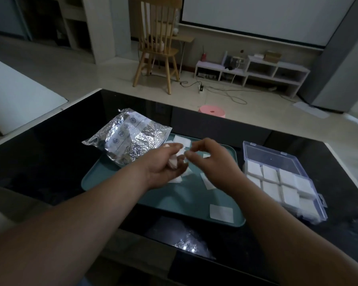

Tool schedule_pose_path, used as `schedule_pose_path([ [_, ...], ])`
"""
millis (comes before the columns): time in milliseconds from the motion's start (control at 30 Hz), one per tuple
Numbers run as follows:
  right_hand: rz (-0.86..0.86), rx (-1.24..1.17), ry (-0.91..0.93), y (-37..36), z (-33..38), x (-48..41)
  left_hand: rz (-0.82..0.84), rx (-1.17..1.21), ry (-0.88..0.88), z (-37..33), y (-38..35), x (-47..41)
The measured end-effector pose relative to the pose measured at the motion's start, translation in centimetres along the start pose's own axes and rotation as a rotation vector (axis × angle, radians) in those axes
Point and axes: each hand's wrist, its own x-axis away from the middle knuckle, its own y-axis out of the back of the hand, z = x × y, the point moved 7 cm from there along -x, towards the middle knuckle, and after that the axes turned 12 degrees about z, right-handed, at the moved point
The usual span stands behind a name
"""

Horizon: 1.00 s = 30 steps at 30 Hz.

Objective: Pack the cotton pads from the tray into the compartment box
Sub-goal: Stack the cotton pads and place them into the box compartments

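We cup a small bunch of cotton pads (179, 156) in the left hand (163, 164) above the tray (95, 176); right hand (211, 159) pinches at it. Compartment box (281, 182) lies rightward, nearer that hand.

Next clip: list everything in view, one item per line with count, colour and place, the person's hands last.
Table: one, glossy black, foreground.
Tray: one, teal, table centre.
Foil bag: one, silver, crumpled, over the tray's far left corner.
Loose pads: several, white, scattered on the tray; exact count hidden by the hands.
Box: one, clear, lid open, right of the tray, compartments filled with white pads.
Chair: one, wooden, on the floor beyond the table.
Stool: one, pink, behind the table's far edge.
Shelf: one, white, low, by the far wall.
Left hand: holding white pads over the tray.
Right hand: fingers pinched at those pads.
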Motion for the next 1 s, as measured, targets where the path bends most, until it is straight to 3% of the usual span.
schedule_pose_path([
  [67,-0.004,0.112,-0.123,0.4,-1.5,-0.9,-0.098,0.017,-0.010,-0.4,1.4,0.3],
  [200,0.259,0.391,-0.199,-3.8,-3.0,-2.5,-0.249,-0.130,-0.001,-0.1,3.5,0.6],
  [300,0.261,0.529,-0.236,-5.9,-2.9,-3.7,-0.283,-0.270,-0.024,-0.4,4.3,0.7],
  [333,0.244,0.550,-0.275,-6.1,-3.1,-4.0,-0.298,-0.469,-0.032,-0.8,4.4,0.9],
  [433,0.245,0.557,-0.348,-6.2,-3.8,-4.2,-0.328,-1.480,-0.008,-1.4,3.8,1.0],
  [467,0.252,0.544,-0.356,-6.1,-4.0,-4.1,-0.294,-1.642,0.024,-0.8,3.8,0.8],
  [667,0.252,0.326,-0.380,-3.3,-4.5,-2.1,-0.166,-1.877,0.062,-0.3,2.2,0.1],
  [733,0.125,0.082,-0.387,-1.2,-4.8,-1.1,-0.164,-1.771,0.024,-0.4,1.8,-0.2],
  [767,0.057,-0.070,-0.400,-0.2,-5.1,-0.6,-0.161,-1.594,-0.014,-0.6,1.6,-0.4],
  [867,0.002,-0.389,-0.431,0.6,-5.1,0.8,-0.093,-0.697,-0.076,0.2,0.5,-0.6],
  [933,0.038,-0.411,-0.405,0.1,-4.4,1.2,-0.047,-0.456,-0.091,0.8,-0.7,-0.9],
  [1000,0.073,-0.318,-0.375,-0.5,-3.8,1.5,-0.001,-0.419,-0.111,1.4,-2.0,-1.3],
])
